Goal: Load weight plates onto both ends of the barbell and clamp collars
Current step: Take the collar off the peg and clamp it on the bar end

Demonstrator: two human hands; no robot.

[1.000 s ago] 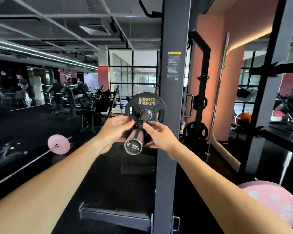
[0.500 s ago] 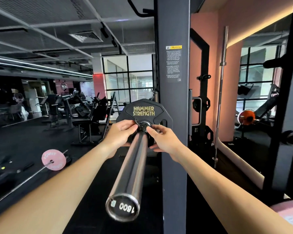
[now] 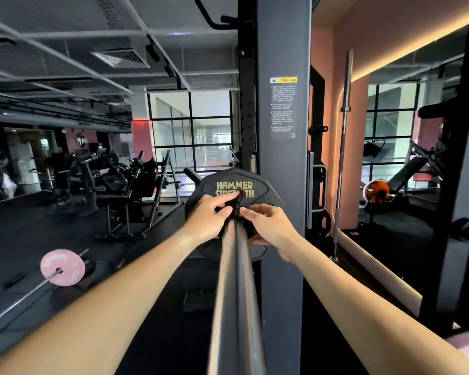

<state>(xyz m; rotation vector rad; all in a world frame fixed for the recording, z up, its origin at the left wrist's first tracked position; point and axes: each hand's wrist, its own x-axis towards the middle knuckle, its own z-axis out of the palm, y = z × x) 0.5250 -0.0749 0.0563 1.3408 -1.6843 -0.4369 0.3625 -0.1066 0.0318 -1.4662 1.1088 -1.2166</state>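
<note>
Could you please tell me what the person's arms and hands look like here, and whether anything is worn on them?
Both forearms are bare as far as the frame shows: no sleeves, gloves, wraps or watch are visible. The left hand shows no rings or markings. On the right hand there is a small glint at one finger, possibly a ring, but it is too blurred to tell.

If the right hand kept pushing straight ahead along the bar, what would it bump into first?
Most likely the black plate. The right hand pinches a dark collar on the bar just in front of that plate, so the collar would press against it almost at once; the exact gap is hard to judge.
</note>
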